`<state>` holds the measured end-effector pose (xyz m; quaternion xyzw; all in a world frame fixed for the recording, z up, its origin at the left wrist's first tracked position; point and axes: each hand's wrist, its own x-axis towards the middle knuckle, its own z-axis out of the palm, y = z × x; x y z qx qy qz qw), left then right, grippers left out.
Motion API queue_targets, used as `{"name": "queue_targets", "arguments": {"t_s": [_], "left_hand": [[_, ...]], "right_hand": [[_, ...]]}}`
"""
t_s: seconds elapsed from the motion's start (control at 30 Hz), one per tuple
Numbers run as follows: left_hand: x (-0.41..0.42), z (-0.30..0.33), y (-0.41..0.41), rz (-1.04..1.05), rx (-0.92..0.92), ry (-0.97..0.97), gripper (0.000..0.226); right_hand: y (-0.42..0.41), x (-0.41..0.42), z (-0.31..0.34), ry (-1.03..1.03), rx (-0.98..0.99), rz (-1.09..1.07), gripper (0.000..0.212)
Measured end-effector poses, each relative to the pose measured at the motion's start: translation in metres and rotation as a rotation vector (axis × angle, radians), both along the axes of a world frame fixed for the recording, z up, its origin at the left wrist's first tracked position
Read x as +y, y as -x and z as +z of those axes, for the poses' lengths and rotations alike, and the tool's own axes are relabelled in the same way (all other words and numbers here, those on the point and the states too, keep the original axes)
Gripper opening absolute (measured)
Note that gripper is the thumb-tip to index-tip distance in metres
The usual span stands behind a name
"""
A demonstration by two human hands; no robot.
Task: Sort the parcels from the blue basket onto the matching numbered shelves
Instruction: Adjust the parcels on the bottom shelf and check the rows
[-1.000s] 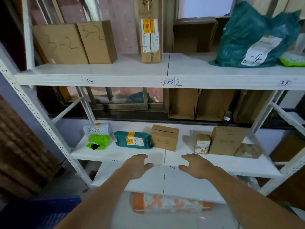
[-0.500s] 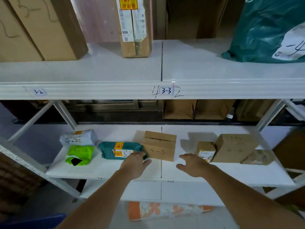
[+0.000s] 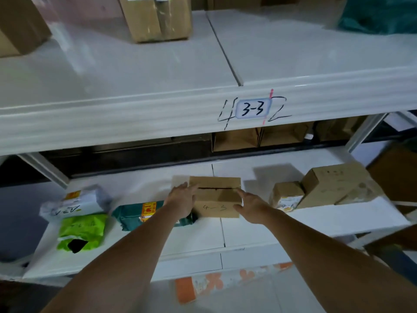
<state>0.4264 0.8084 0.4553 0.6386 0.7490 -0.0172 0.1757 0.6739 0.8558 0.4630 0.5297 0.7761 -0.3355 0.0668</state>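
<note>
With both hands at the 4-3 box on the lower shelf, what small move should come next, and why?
Probably close both hands on the 4-3 box and lift it slightly. The left hand lies against its left side and the right hand against its right, fingers fairly straight, so neither seems to grip it yet. The box sits on the lower shelf, close beside the teal parcel.

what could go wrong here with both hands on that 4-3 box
The left hand lies over the green parcel beside the 4-3 box, so lifting may drag or nudge it. The right hand touches only the box's corner with straight fingers, so the box might twist or slip.
</note>
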Motion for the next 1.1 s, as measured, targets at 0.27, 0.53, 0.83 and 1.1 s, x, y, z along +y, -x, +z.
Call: {"name": "queue_targets", "arguments": {"t_s": [0.27, 0.53, 0.83, 1.1], "left_hand": [[0.009, -0.021, 0.004, -0.07, 0.035, -0.017, 0.052], [0.013, -0.03, -0.001, -0.049, -0.011, -0.031, 0.05], [0.009, -0.032, -0.013, -0.03, 0.006, -0.016, 0.056], [0.001, -0.026, -0.018, -0.033, 0.024, 0.019, 0.054]], "right_hand": [[0.005, 0.007, -0.024, 0.006, -0.034, -0.019, 0.068], [0.004, 0.008, -0.037, 0.027, -0.006, -0.026, 0.068], [-0.005, 0.017, -0.046, -0.004, 0.012, -0.036, 0.061], [-0.004, 0.012, -0.048, -0.043, -0.012, -0.006, 0.061]]}}
